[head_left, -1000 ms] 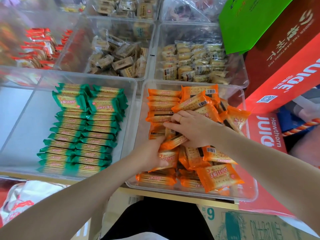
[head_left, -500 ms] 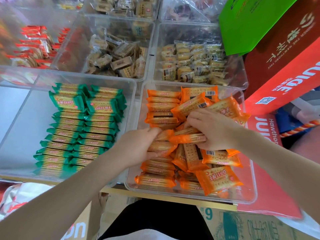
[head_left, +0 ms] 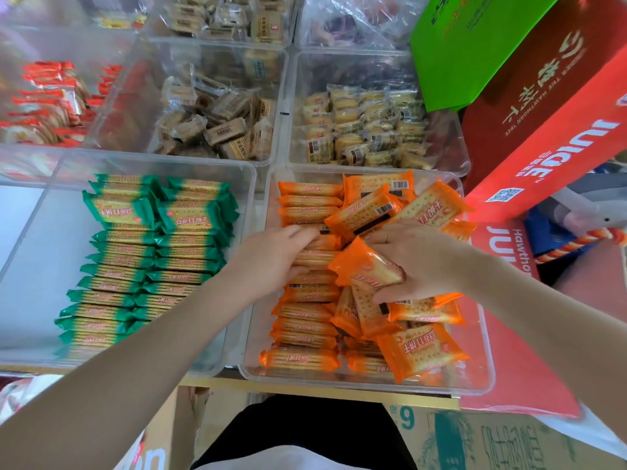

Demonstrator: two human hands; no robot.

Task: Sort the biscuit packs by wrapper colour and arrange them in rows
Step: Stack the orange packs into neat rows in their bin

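Your right hand (head_left: 420, 262) pinches one orange pack (head_left: 366, 266) above the clear bin (head_left: 475, 385) of orange biscuits, its long axis slanting from near-left to far-right, while loose packs (head_left: 420, 351) crowd the bin's right half (a red juice carton (head_left: 559, 137) leans just beside it). Your left hand (head_left: 271, 262) rests flat-fingered on the tidy left row (head_left: 305, 320), whose packs lie crosswise. The neighbouring bin (head_left: 40, 232) holds two green rows (head_left: 146, 262), with bare floor at its left.

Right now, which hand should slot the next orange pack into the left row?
Right hand: it grips a loose orange pack beside the row of orange packs. The left hand rests on that row, steadying it.
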